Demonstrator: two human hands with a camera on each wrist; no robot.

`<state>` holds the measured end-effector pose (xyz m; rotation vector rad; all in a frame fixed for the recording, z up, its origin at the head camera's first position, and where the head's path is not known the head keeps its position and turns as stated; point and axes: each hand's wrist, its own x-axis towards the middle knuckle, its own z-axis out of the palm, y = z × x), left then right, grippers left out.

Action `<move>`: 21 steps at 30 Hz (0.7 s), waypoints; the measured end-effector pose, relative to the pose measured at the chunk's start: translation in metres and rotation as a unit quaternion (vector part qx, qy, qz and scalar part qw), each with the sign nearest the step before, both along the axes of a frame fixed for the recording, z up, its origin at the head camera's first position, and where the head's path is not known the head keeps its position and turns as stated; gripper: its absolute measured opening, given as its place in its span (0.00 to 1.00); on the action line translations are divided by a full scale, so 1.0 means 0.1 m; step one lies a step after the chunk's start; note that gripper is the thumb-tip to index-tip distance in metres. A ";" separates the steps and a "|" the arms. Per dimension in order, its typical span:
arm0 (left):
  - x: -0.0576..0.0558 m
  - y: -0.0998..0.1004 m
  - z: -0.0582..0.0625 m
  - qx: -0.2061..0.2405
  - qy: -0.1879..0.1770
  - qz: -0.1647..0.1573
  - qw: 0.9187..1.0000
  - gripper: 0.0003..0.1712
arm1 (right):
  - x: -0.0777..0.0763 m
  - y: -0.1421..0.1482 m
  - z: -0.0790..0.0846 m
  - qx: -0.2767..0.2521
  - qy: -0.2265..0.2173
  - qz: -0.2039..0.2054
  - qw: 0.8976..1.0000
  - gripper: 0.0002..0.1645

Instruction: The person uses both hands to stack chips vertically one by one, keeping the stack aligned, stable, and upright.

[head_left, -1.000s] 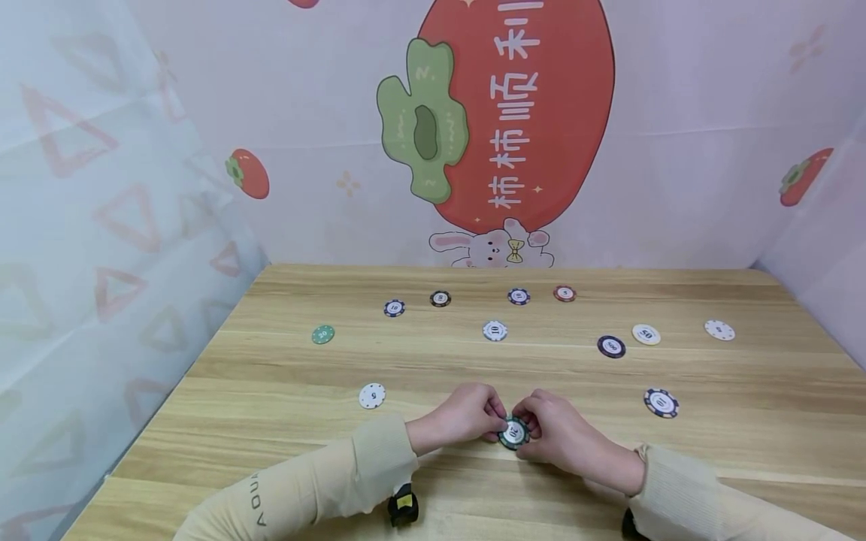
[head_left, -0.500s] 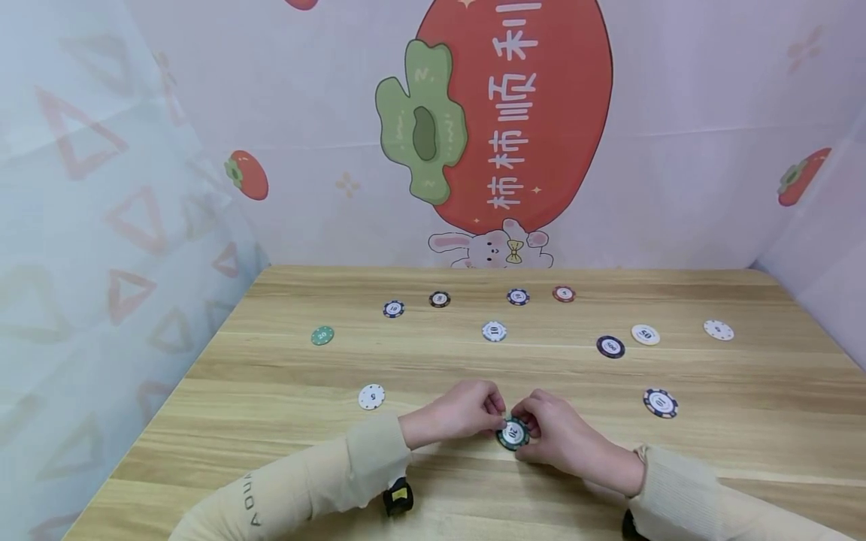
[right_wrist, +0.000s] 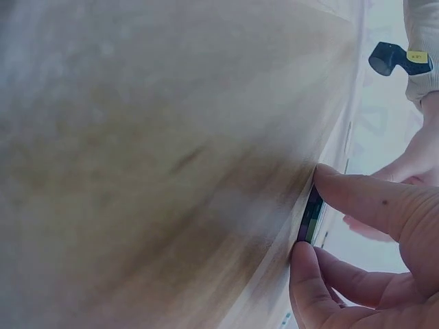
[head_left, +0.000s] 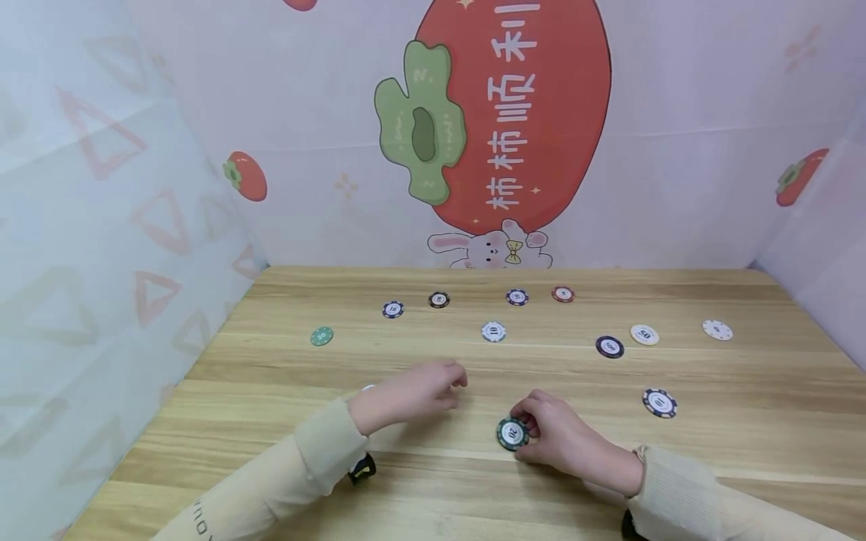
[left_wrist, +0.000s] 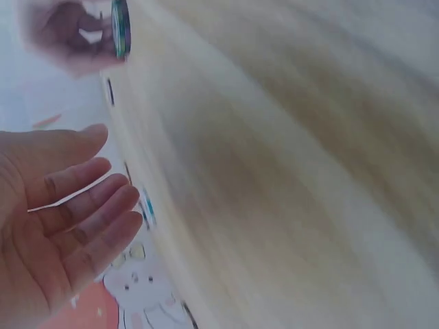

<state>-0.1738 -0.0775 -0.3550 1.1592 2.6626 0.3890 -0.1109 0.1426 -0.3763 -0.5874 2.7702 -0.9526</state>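
Observation:
My right hand (head_left: 564, 436) pinches a dark green poker chip marked 20 (head_left: 512, 433) by its edges, thumb on the near side and fingers on the far side. In the right wrist view the chip (right_wrist: 311, 218) appears edge-on between thumb and fingertips, low at the table. Whether another chip lies under it, I cannot tell. My left hand (head_left: 413, 392) is off to the left, above the table, holding nothing. The left wrist view shows that hand (left_wrist: 68, 219) with loosely extended, spread fingers. A white chip (head_left: 368, 388) is mostly hidden behind the left hand.
Several chips lie scattered on the wooden table (head_left: 433, 496): a green one (head_left: 322, 336) far left, a light blue one (head_left: 493, 331) in the middle, a dark 500 chip (head_left: 610, 346) and a blue-and-cream chip (head_left: 659, 403) on the right. Printed cloth walls (head_left: 304, 225) enclose the table.
My left hand has let go of the green chip and moved left and slightly away, now partly covering the white 5 chip. My right hand and the green chip stay in place.

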 end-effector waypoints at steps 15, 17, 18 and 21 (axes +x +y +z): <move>-0.07 -0.53 0.05 -0.070 0.013 0.053 0.996 0.13 | 0.00 0.01 -0.02 0.000 0.012 0.003 1.000 0.24; -0.07 -0.59 0.05 -0.078 0.012 0.062 0.995 0.13 | 0.00 0.01 -0.02 0.000 0.008 0.003 1.000 0.24; -0.07 -0.61 0.04 -0.080 0.014 0.065 0.995 0.12 | 0.00 0.01 -0.02 -0.001 0.007 0.002 1.000 0.24; -0.06 -0.68 0.05 -0.086 0.012 0.081 0.993 0.11 | 0.01 0.01 -0.01 -0.002 0.002 0.000 1.000 0.25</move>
